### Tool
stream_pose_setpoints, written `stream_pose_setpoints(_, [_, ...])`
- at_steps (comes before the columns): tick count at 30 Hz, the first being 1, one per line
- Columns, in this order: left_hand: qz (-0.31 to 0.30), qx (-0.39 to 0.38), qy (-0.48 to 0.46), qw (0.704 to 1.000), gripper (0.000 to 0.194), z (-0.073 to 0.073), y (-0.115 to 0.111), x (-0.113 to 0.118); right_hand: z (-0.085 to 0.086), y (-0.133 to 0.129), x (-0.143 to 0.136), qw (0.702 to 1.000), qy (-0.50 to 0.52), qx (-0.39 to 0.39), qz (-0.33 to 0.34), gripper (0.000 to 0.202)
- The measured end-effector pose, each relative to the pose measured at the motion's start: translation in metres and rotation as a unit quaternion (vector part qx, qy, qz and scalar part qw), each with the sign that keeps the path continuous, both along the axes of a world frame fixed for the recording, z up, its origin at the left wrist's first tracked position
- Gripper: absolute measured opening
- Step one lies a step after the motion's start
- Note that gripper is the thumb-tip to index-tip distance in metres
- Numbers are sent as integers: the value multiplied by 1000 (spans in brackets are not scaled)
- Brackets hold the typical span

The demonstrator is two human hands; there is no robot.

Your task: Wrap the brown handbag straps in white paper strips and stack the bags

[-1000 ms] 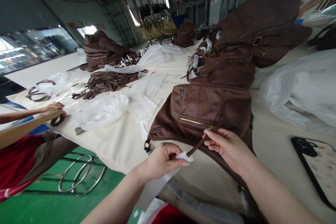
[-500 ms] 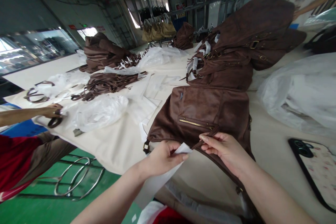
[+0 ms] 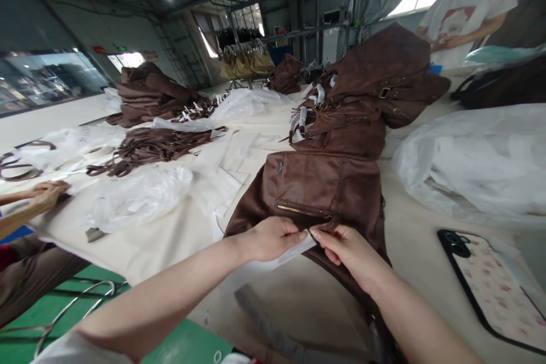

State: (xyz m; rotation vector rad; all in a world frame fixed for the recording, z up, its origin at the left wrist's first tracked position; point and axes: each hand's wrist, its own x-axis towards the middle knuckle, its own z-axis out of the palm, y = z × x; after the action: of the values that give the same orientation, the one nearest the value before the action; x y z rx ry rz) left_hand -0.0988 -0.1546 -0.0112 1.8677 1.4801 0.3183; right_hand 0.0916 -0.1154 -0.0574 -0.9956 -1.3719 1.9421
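Observation:
A dark brown leather bag (image 3: 315,176) with a brass zipper (image 3: 301,210) lies in front of me on the cream-covered table. My left hand (image 3: 279,237) is closed, pinching a thin white sheet (image 3: 290,253) between thumb and fingers. Close beside it, my right hand (image 3: 341,242) pinches a thin brown leather strap at the bag's near edge, mostly hidden by the fingers. The fingertips of both hands nearly meet at the sheet's corner. The bag's shoulder strap (image 3: 345,276) curves below my hands, and a grey-wrapped handle (image 3: 273,318) lies nearer to me.
More brown bags (image 3: 362,91) are piled behind. Brown straps (image 3: 157,145) and clear plastic bags (image 3: 145,193) lie at the left, with a co-worker's hands (image 3: 46,196) at the edge. A phone (image 3: 490,290) and a large plastic bag (image 3: 478,159) are at the right. Another person (image 3: 469,23) stands behind.
My hands have come closer together, the sheet's corner now meeting my right fingertips. The view has swung right, bringing a person at the back into sight. The co-worker's hands at left have come together.

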Motion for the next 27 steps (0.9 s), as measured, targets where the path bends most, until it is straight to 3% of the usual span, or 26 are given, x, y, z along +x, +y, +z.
stream_pose_setpoints(5, [-46,-92,-8,995,54,21,7,1,6,13,11,995,37,-77,-48,41])
stream_pose_setpoints(8, [-14,-133,-83,987,56,24,6,6,1,16,13,996,42,-63,-37,41])
stream_pose_setpoints(11, [53,-147,-74,985,57,16,7,11,-4,12,11,997,-64,29,11,40])
stream_pose_setpoints(14, [76,-123,-48,988,55,6,7,13,-2,10,12,966,-208,145,44,39])
stream_pose_setpoints(17, [77,-132,-60,986,56,4,4,12,5,12,17,903,-307,295,-50,32])
stream_pose_setpoints(19, [75,-147,-77,983,58,5,-1,11,7,15,22,853,-321,394,-121,26])
stream_pose_setpoints(21, [73,-146,-113,980,57,4,-5,10,6,19,24,828,-305,453,-126,29])
stream_pose_setpoints(27, [129,-137,-146,971,57,-7,-7,9,-4,23,22,821,-282,494,-36,26])
